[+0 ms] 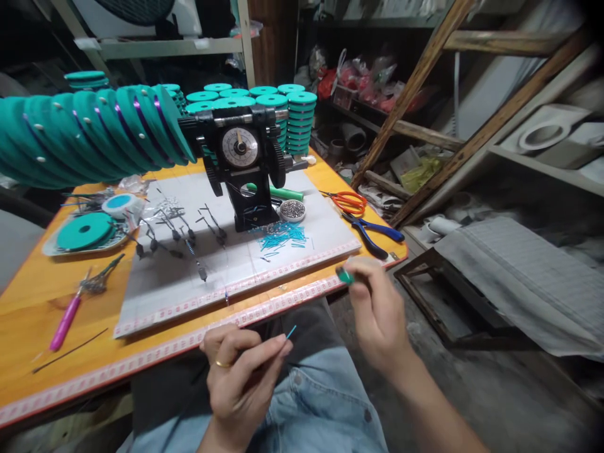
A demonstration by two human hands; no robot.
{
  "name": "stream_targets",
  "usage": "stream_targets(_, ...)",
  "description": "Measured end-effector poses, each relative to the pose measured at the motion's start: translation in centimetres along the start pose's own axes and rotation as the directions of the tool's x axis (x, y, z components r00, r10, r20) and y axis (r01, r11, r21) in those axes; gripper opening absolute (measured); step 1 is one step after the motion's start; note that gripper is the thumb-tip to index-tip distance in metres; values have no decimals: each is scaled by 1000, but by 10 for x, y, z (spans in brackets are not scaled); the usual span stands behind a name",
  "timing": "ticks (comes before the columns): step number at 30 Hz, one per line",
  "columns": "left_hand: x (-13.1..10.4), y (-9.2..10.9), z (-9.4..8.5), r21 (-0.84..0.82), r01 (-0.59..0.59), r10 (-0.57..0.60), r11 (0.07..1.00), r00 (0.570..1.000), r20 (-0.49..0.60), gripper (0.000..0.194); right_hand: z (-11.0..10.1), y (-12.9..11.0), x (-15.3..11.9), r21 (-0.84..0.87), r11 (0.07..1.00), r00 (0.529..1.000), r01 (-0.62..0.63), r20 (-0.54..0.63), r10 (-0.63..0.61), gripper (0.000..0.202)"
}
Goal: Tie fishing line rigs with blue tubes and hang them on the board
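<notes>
Over my lap, my left hand pinches a thin blue tube between thumb and index finger, and a ring is on one finger. To the right, past the table's front edge, my right hand is closed on a small green object at its fingertips. More short blue tubes lie in a pile on the white board. Beside the pile is a small round dish of tiny metal pieces. A black clamp with a dial stands behind them, next to a row of green spools.
Orange-handled scissors and blue-handled pliers lie at the table's right corner. Several dark weights with wires are on the board. A magenta-handled tool lies at left, near a tray with a green disc. A wooden ladder leans at right.
</notes>
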State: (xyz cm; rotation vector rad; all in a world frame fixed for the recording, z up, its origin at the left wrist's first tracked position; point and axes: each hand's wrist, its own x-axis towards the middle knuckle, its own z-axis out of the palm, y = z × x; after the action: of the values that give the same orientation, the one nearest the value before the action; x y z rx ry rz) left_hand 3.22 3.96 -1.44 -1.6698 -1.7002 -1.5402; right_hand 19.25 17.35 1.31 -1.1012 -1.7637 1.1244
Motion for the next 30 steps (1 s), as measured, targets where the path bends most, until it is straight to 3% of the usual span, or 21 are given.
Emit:
stream_targets(3,0,8,-9,-130,153,-165,980,982,-91,27,-8,-5,52,-287,952,983,111,-112,-148,42)
stream_targets(6,0,13,-19,-320,346,-406,882,902,-145,16,2,-11,83,-447,877,959,177,-121,-255,28)
stream_targets(8,1,15,-25,-455,469,-586,756,795,-155,8,15,-20,79,-494,833,923,250,-139,-360,30)
stream_targets(10,6,16,-30,-585,554,-750,592,644,-150,7,32,-31,54,-437,805,851,401,-147,-504,28)
stream_targets(11,9,17,-33,-643,573,-813,508,567,-137,10,41,-37,36,-331,796,811,507,-129,-571,24)
stream_targets(12,12,19,-35,-691,578,-859,433,498,-121,14,51,-43,18,-156,809,809,567,-78,-583,21)
stream_targets(14,17,21,-39,-757,571,-907,317,415,-67,17,70,-53,-16,192,869,864,456,138,-484,24)
stream_targets(16,19,22,-43,-793,555,-915,252,404,-8,16,88,-60,-38,400,888,889,227,287,-357,27)
stream_targets(18,18,22,-46,-812,544,-903,212,427,50,13,103,-64,-46,524,851,892,32,370,-261,26)
stream_targets(21,13,20,-49,-813,552,-871,185,476,125,10,116,-68,-44,630,769,881,-108,420,-220,12)
stream_targets(24,10,18,-50,-794,571,-842,209,518,151,11,116,-72,-40,625,779,891,-58,384,-241,8)
stream_targets(27,11,18,-48,-774,579,-816,256,559,148,15,109,-77,-40,553,828,904,95,300,-304,14)
stream_targets(30,11,20,-49,-758,582,-827,296,553,102,12,100,-78,-40,420,861,879,289,241,-412,21)
